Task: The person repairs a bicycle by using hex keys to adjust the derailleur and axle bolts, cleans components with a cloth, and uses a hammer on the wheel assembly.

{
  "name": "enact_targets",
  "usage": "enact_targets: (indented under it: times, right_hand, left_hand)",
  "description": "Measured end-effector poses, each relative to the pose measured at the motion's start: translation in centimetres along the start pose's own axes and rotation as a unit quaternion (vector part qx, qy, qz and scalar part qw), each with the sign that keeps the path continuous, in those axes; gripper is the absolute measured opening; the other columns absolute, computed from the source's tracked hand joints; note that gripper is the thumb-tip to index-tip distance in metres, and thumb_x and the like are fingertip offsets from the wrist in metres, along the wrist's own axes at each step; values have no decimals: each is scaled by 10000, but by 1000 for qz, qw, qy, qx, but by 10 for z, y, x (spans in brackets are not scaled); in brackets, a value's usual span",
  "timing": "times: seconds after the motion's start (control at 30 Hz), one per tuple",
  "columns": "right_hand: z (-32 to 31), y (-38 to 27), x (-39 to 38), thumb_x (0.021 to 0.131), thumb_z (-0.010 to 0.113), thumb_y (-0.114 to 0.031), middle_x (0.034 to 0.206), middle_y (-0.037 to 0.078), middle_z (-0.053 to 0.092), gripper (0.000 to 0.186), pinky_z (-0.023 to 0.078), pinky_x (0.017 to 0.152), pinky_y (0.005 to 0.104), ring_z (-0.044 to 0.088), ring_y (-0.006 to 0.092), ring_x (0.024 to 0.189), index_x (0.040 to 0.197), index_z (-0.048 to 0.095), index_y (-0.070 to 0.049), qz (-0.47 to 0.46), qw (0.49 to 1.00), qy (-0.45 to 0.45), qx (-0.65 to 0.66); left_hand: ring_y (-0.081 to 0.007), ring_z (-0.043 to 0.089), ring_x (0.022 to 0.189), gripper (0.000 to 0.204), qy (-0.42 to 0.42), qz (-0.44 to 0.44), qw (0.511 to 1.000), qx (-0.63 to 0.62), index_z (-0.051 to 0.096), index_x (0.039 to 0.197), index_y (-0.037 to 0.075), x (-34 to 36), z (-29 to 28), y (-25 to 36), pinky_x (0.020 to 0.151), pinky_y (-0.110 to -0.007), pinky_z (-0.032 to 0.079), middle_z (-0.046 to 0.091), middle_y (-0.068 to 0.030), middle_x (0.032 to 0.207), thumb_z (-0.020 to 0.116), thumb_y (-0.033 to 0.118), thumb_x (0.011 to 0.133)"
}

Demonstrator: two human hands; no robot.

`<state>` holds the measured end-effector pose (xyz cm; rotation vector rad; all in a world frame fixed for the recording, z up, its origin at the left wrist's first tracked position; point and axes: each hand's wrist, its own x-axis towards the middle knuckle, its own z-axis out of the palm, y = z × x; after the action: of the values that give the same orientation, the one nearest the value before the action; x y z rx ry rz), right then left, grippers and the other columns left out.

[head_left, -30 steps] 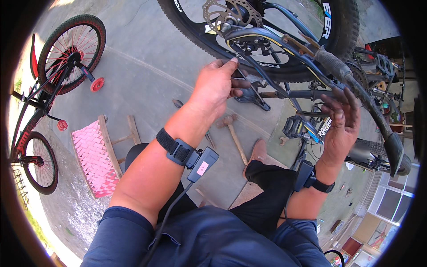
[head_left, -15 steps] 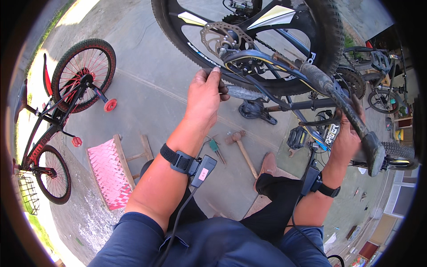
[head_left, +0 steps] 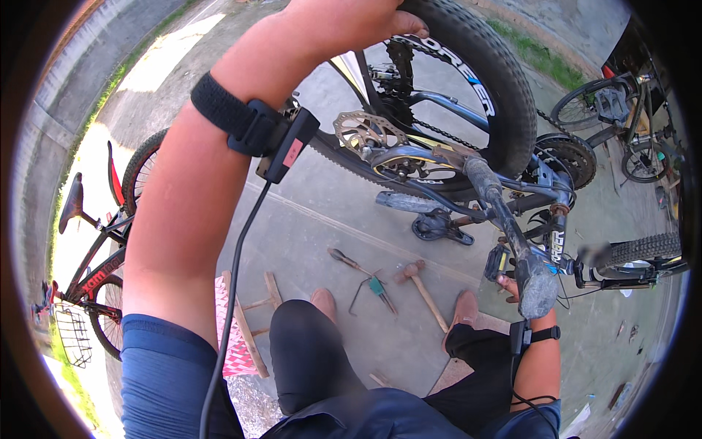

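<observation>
A bicycle with a thick-tyred wheel [head_left: 515, 121] stands close in front of me; its brake disc [head_left: 368, 133] and chain show. My left hand [head_left: 358, 25] is on the tyre at the top of the view. One digit lies along the rim and the other fingers are cut off. My right hand [head_left: 510, 287] is low on the right, fingers apart, just below a pedal [head_left: 499, 261]. A worn dark bar [head_left: 512, 234] with a lumpy grey end hides part of this hand. Nothing shows in its fingers.
On the concrete floor lie a hammer [head_left: 426, 296], green-handled pliers [head_left: 380, 291], a bent hex key [head_left: 357, 298] and a screwdriver [head_left: 347, 261]. A pink woven stool [head_left: 232, 329] stands by my left leg. A black-red bicycle [head_left: 95, 278] is at left; more bicycles [head_left: 625, 117] stand at right.
My left hand has gone from beside the wheel's axle up to the tyre. The right hand has come down and inward from the bar. The wheel has turned, and my view has shifted.
</observation>
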<state>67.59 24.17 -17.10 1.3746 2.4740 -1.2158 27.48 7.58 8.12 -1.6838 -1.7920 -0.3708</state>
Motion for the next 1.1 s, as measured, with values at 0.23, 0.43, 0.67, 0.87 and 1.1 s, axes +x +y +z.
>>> enact_targets:
  times: [0.23,0.43,0.67,0.87,1.1]
  right_hand:
    - [21,27,17,848,702,-243,1095,104,588,623,562,640,389,660,246,868,1337,366,-52,146,952,-125,238]
    - [30,15,33,870,661,-147,1038,90,602,472,569,635,373,672,244,849,1275,435,-57,129,948,-165,240]
    - [20,32,25,910,600,-169,1009,101,605,383,572,628,391,683,283,830,1244,450,-56,158,919,-146,331]
    - [32,31,35,897,620,-250,1045,108,625,412,555,607,402,685,294,790,1245,470,-89,165,919,-112,339]
    - [23,19,37,890,629,-308,934,104,640,413,549,571,382,673,256,681,1164,476,-38,139,952,-47,270]
  left_hand:
    - [-354,619,885,375,47,-73,996,29,618,1043,38,-22,29,-47,761,-417,493,630,-201,953,709,284,773]
    - [-237,557,562,371,-81,-673,707,-202,671,950,-14,-299,180,-121,541,-380,438,647,-145,691,600,346,893]
    - [-108,418,473,304,-402,-575,473,-533,643,1045,-9,-304,197,126,441,-284,348,715,-76,887,525,254,949]
    - [-290,646,794,371,-443,-272,697,-493,631,907,-5,-217,109,167,742,-415,484,690,-132,841,487,333,955]
    - [-347,630,766,281,-359,-259,672,-594,575,936,12,-218,80,279,740,-449,466,662,-144,761,481,276,951]
